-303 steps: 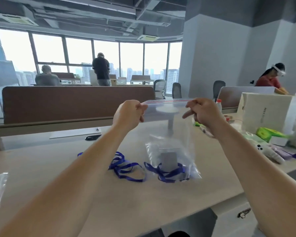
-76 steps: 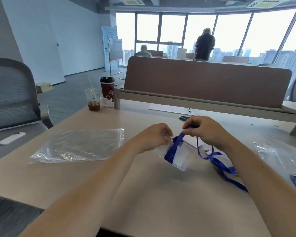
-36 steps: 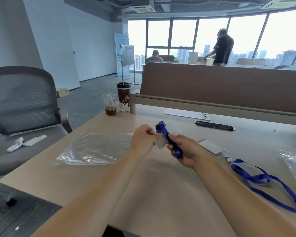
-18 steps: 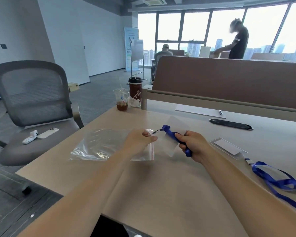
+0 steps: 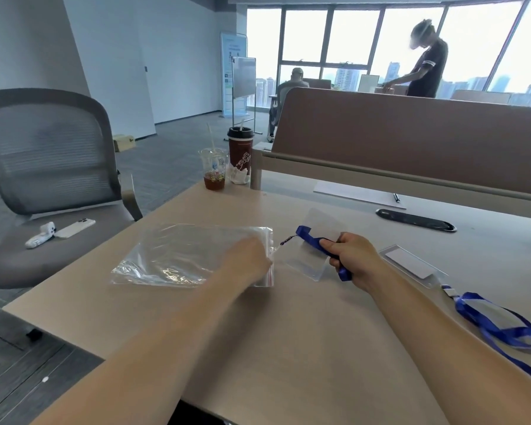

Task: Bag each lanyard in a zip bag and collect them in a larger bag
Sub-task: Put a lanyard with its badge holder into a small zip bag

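Observation:
A stack of clear zip bags (image 5: pixel 181 256) with a red seal strip lies flat on the wooden desk (image 5: pixel 288 348). My left hand (image 5: pixel 247 260) rests on its right end, by the opening, fingers bent at the bag's edge. My right hand (image 5: pixel 354 260) grips a bundled blue lanyard (image 5: pixel 311 240) with its clear badge holder (image 5: pixel 311 250), held just right of the bag mouth. A second blue lanyard (image 5: pixel 500 326) with a badge holder (image 5: pixel 411 265) lies loose on the desk at the right.
Two drink cups (image 5: pixel 227 162) stand at the desk's far left corner. A grey office chair (image 5: pixel 49 167) holding a phone stands to the left. A brown partition (image 5: pixel 411 139) runs along the back, with paper, a pen and a black cable slot (image 5: pixel 416 220) before it. People stand beyond.
My view has swung left from the sealed big bag to the flat zip bags. My right hand gathered the lanyard into a bundle, and my left hand moved onto the bag's opening.

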A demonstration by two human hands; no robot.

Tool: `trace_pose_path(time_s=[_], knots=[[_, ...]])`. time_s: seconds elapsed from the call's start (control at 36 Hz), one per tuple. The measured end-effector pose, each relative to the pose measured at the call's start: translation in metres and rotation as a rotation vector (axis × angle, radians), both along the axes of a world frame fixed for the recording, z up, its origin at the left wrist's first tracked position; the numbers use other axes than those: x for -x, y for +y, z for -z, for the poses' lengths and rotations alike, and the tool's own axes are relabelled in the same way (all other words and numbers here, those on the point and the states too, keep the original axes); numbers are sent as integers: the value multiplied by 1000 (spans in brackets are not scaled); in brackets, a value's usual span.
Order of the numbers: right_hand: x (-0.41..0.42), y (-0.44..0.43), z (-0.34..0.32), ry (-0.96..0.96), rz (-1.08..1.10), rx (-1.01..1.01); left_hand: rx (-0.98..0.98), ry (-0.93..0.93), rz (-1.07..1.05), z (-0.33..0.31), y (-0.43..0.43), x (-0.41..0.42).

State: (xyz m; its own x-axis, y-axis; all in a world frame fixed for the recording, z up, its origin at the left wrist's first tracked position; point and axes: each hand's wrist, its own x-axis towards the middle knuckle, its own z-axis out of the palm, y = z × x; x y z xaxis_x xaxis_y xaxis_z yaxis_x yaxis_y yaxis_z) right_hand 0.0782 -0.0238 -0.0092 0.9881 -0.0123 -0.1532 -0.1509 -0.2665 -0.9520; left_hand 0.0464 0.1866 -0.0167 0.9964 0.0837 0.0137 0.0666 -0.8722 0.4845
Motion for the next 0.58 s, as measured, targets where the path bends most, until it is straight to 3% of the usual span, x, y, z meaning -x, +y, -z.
trace_pose_path(time_s=[0.33,0.58], knots=[[-3,-15,-7,-101,26,113,-142,49,-27,13,-4,-16],[-4,-23,-12,-116,40,122,-95,-14,-69,14,-3,-17]])
